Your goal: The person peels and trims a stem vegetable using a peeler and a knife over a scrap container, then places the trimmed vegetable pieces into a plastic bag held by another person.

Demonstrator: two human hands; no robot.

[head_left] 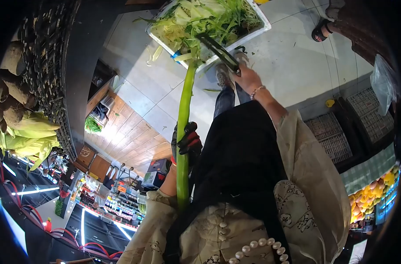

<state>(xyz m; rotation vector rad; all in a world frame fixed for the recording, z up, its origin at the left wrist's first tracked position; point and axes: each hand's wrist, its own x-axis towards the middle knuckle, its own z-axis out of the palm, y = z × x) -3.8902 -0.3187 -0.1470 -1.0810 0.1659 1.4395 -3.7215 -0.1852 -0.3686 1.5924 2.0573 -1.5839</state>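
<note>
My left hand (189, 138), in a black and red glove, is wrapped round a long bright-green vegetable stalk (186, 99). The stalk runs from near my chest up to the edge of a white foam box (262, 27). Inside that box lies a heap of green leaves and pale peelings (205, 17). My bare right hand (248, 78), with a beaded bracelet at the wrist, is closed on the handle of a long dark knife-like tool (219, 53). Its far end reaches over the box, apart from the stalk. The exact kind of blade is unclear.
Scraps of peel (155, 55) lie on the tiled floor (143, 99) beside the box. Another person's sandalled foot (321, 31) is at upper right. Woven baskets (328, 136) stand at right, with fruit (372, 198) below them. Corn (28, 132) and brown roots are on the left.
</note>
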